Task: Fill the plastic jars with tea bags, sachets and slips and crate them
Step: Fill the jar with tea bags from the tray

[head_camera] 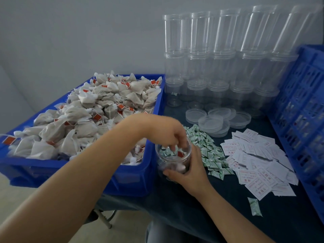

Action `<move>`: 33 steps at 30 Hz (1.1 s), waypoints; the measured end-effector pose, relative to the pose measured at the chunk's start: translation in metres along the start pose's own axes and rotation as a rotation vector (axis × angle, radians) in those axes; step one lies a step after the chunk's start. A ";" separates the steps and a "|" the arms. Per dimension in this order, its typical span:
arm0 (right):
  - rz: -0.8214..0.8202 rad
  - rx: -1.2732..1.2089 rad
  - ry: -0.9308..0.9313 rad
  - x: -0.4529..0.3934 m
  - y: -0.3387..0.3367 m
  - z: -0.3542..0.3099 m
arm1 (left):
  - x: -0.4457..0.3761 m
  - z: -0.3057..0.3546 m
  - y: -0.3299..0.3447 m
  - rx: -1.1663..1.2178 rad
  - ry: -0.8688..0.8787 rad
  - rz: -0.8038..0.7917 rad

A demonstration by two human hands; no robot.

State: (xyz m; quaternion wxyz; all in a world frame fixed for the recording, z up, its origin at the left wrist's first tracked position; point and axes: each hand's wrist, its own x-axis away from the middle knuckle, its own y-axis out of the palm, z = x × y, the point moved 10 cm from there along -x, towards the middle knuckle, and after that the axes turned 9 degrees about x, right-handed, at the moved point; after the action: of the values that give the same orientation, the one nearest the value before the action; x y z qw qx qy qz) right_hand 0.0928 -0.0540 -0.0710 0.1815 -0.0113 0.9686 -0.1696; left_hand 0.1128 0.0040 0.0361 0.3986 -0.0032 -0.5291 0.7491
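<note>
A clear plastic jar (162,166) stands on the dark table beside the blue bin, with tea bags inside it. My right hand (190,171) grips the jar's side from the right and front. My left hand (166,131) reaches over from the left, its fingers curled down into the jar's mouth and pinching green sachets (166,152) there. The blue bin (70,164) on the left is heaped with tea bags (87,120) with red tags. A pile of green sachets (210,151) and a spread of white slips (254,163) lie to the right of the jar.
Several empty clear jars (219,58) are stacked in rows against the wall at the back. Loose clear lids (213,121) lie in front of them. A tall blue slatted crate (306,111) stands along the right edge. One stray sachet (255,206) lies near the table's front.
</note>
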 end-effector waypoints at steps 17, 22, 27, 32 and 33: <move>0.122 0.094 0.023 0.004 -0.013 -0.001 | 0.059 -0.123 -0.020 -0.118 -0.379 -0.026; 0.223 -0.035 0.025 0.007 -0.025 -0.005 | 0.056 -0.127 -0.019 -0.158 -0.416 -0.008; 0.307 -0.071 0.085 0.008 -0.032 0.001 | 0.049 -0.125 -0.029 -0.200 -0.355 0.100; 0.309 0.013 0.170 0.005 -0.034 0.012 | 0.054 -0.114 -0.052 -0.229 -0.280 0.240; 0.307 0.008 0.180 0.005 -0.034 0.013 | 0.056 -0.111 -0.057 -0.227 -0.271 0.273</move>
State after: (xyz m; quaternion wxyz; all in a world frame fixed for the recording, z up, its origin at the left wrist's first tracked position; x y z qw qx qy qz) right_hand 0.0916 -0.0906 -0.0722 0.1176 0.1528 0.9706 -0.1443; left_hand 0.1558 0.1320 0.0561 0.2161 -0.0188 -0.6533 0.7254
